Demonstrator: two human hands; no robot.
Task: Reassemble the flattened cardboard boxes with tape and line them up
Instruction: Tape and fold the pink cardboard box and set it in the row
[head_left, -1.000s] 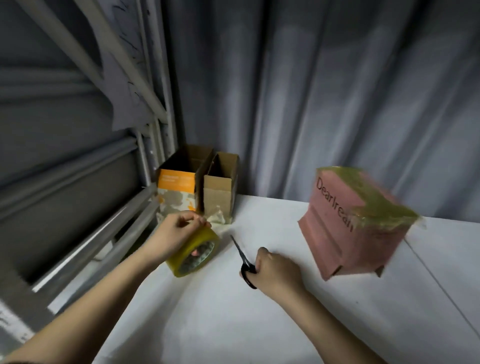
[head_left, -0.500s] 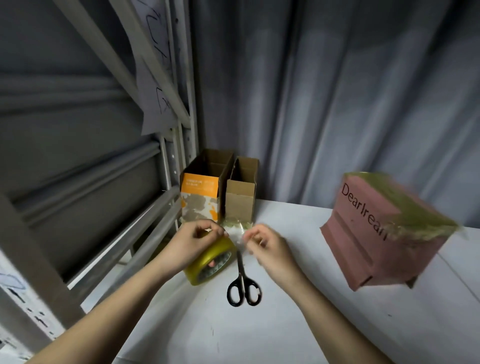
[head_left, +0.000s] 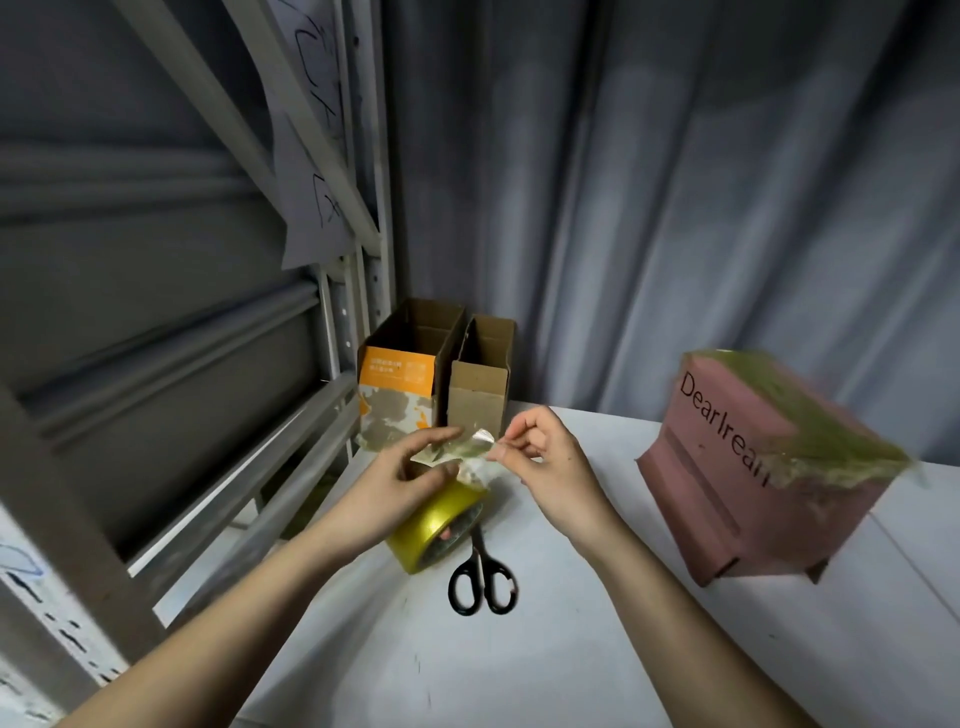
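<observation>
White tabletop (head_left: 519, 665) fills the near ground, set in a corner against grey metal shelving and a grey pleated curtain. Nearest on it lie black-handled scissors (head_left: 483, 577), closed and untouched, blades pointing away under the yellow roll of clear packing tape (head_left: 441, 525). The left hand (head_left: 400, 483) grips this roll from above, fingers curled round its rim, while the right hand (head_left: 545, 462) pinches the crumpled free end of the tape strip (head_left: 467, 457) between thumb and forefinger, its other fingers loosely curled. That film looks light, limp and very sticky, likely to fold onto itself or cling to skin, so it is best held at the very tip and kept taut against the roll. Well to the right, a pink cardboard box printed "Dearlrean" (head_left: 753, 478) stands tilted on the table, its top already covered in yellowish tape. Farther back in the corner, an orange-and-white printed carton (head_left: 397, 395) and a plain brown cardboard box (head_left: 478, 395) stand upright, side by side, open-topped.
</observation>
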